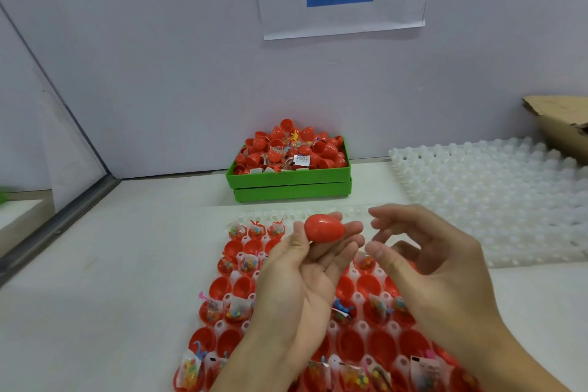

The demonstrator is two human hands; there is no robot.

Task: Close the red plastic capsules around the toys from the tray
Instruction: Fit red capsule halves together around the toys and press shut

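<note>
A closed red egg-shaped capsule [324, 228] lies on the fingertips of my left hand [305, 267], palm up, with the thumb against its left side. My right hand [423, 259] hovers just to its right, fingers loosely curved and holding nothing, a small gap away from the capsule. Beneath both hands lies a white moulded tray [237, 289] whose cells hold open red capsule halves [219, 286] and small bagged toys [237, 312].
A green bin [288, 183] heaped with red capsules and toy bags stands against the back wall. Empty white moulded trays [496, 200] spread at the right, with a cardboard box [560, 127] behind them. A metal partition rail [60, 216] runs along the left.
</note>
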